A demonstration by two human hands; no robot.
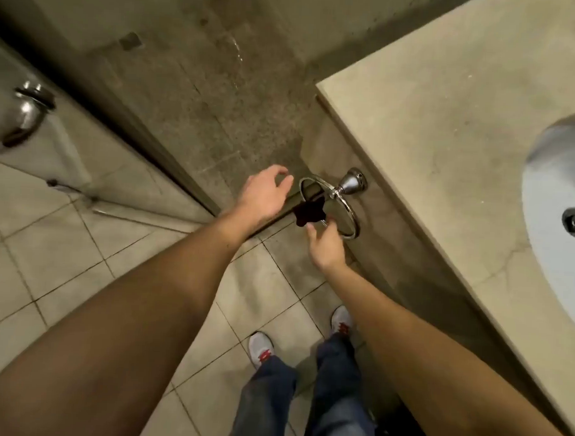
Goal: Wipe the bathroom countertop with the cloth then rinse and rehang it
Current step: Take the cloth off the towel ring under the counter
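- Cloth [307, 213]: small, dark, hanging on chrome towel ring [333, 203] fixed to side face of vanity, below tabletop [448, 126] edge.
- Right hand [324, 244]: just under the ring, fingertips touching cloth's lower edge & ring rim; fingers pinched at it, can't tell if grip is firm.
- Left hand [264, 197]: open, fingers spread & curled, just left of ring, not touching cloth.
- Tabletop: beige stone, bare; corner sits above-left of ring; white sink [556, 209] w/ drain at far right edge.
- Glass door [36, 134] w/ chrome knob at left; its track runs diagonal to near the hands.
- Floor [80, 258]: tiled, open btw door & vanity; person's shoes [260, 347] below.
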